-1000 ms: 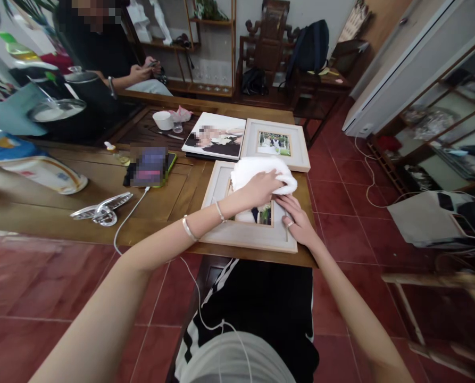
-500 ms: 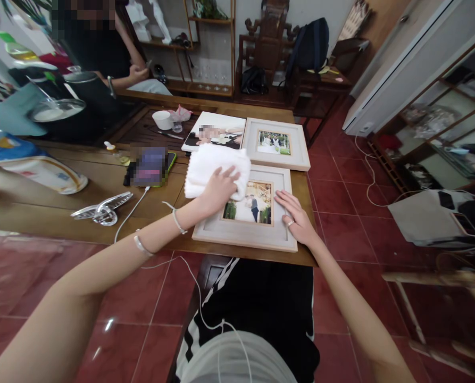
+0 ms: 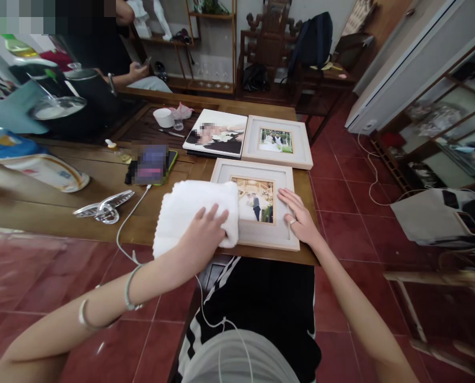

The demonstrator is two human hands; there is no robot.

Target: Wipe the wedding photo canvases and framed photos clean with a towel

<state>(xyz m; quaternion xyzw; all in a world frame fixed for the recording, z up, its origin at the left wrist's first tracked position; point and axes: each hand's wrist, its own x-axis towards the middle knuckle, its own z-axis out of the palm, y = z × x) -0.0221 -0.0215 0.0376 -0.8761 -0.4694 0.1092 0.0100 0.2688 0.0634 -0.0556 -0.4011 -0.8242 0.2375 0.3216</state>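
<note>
My left hand (image 3: 203,234) holds a folded white cloth (image 3: 185,210) against the near left corner of a picture frame (image 3: 257,238), its fingers bent over the top. Part of the cloth hangs past the frame's left side. The frame is pale, lies flat near the table's front edge and has a photo of a couple in its middle. My right hand (image 3: 299,217) rests open on the frame's right border, fingers stretched over the rim. The cloth hides the frame's lower left part.
Behind lie a second framed photo (image 3: 276,141) and a photo panel (image 3: 217,133). Left on the wooden table (image 3: 149,218) are a charging phone (image 3: 151,164), a shiny metal object (image 3: 105,206), a bottle (image 3: 33,162) and a white cup (image 3: 163,117). A person (image 3: 89,53) sits across, holding a phone.
My left hand has drawn the cloth toward me and to the left, from the frame's far left corner to its near left one. My right hand has stayed on the right border.
</note>
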